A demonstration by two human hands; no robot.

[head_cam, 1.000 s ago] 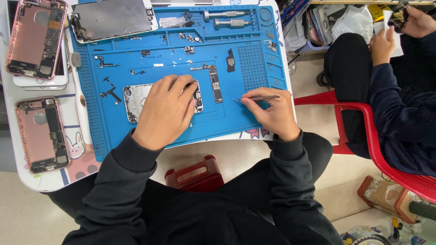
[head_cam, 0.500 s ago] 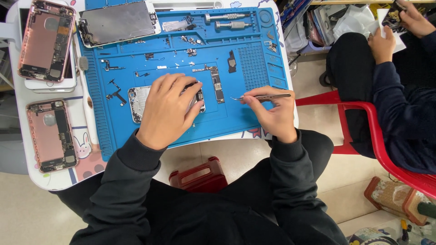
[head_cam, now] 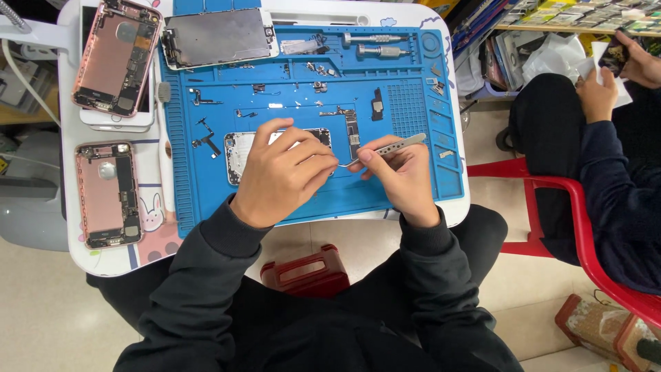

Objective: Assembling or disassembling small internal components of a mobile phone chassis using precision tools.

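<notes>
- The left hand lies curled over a silver opened phone housing at the centre of the blue silicone repair mat; its fingers are closed down on the housing, though what they pinch beneath cannot be told.
- The right hand, at three o'clock of the left, has thumb and forefinger clamped together on slim steel tweezers, whose tip points to nine o'clock and meets the left fingertips over the housing.
- Judged risk: the tweezer tip works hidden under the left fingers, so a slip could scratch the board or flick a small part off among the loose screws and brackets lying at twelve o'clock.
- A second risk: the mat reaches the edge of the white table at six o'clock, and anything dropped there could roll to the floor.
- Two pink opened phones lie at nine o'clock, and a detached screen panel at eleven; a seated person in dark clothes works at three o'clock.
- Against the earlier frames, the right hand has swung in from the mat's right side to the housing, and the tweezers now tilt up rather than lying level.
</notes>
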